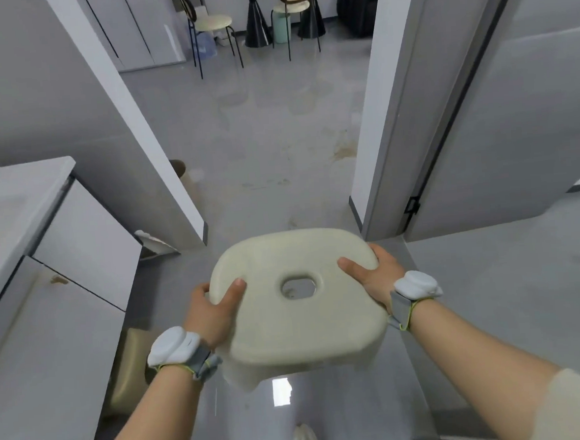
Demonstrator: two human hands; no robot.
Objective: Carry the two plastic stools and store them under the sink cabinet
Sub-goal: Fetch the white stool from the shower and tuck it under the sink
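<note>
A: Where does the sink cabinet point(57, 304) lie from the load?

B: Far to the left, its white doors facing right across the grey floor point(276, 135), and a second beige shape point(134, 371), perhaps the other stool, sits at its foot, though that cannot be told for sure

A: And the person's grip?

B: The left hand point(213, 314) clasps the left edge of the cream plastic stool point(297, 298), thumb on top; the right hand point(371, 276) grips the right edge the same way. The stool hangs level above the floor, seat up, its longer side running between the hands

A: So which hand leads?

B: Judging by this, the left hand is nearer the cabinet, so the stool likely swings left and down
</note>
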